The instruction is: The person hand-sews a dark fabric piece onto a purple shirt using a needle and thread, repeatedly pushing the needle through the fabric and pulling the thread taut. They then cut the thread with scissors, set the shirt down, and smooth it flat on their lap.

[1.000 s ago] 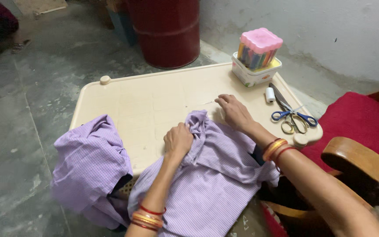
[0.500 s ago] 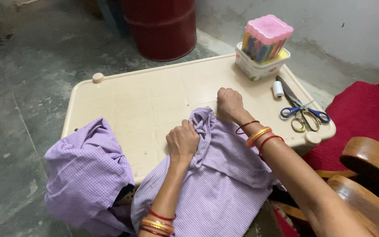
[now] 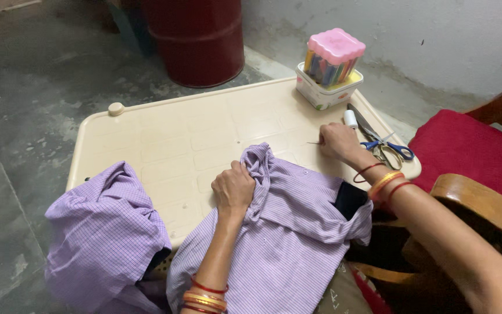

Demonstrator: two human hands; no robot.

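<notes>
Head view, looking down on a cream plastic tabletop (image 3: 164, 139) with a raised rim and a small round knob at its far left corner.

Left hand (image 3: 233, 187): fingers curled shut into a fist around a bunched fold of the lilac checked shirt (image 3: 289, 232), pressing it down on the tabletop. The shirt lies across the near edge, one part on the tabletop, the rest hanging off toward the person; a second mass of the same cloth droops over the near left edge.

Right hand (image 3: 337, 141): resting on the tabletop just right of the shirt's bunched top, fingers pinched closed on a thin needle (image 3: 314, 143) whose tip points left. Whether thread runs from it cannot be made out. Red and gold bangles on both wrists.

Containers: a white rectangular tub (image 3: 326, 93) stands at the far right corner of the tabletop. Inside it sits a clear box with a pink lid (image 3: 336, 45), packed with upright coloured sticks; their kind is not clear.

Near the right hand: a small white spool (image 3: 350, 118) and scissors (image 3: 387, 145) with blue and yellow handles, lying just beside the tub.

Surroundings: red drum (image 3: 196, 38) on the concrete floor beyond the tabletop; red cushion (image 3: 472, 154) on a wooden chair at right
</notes>
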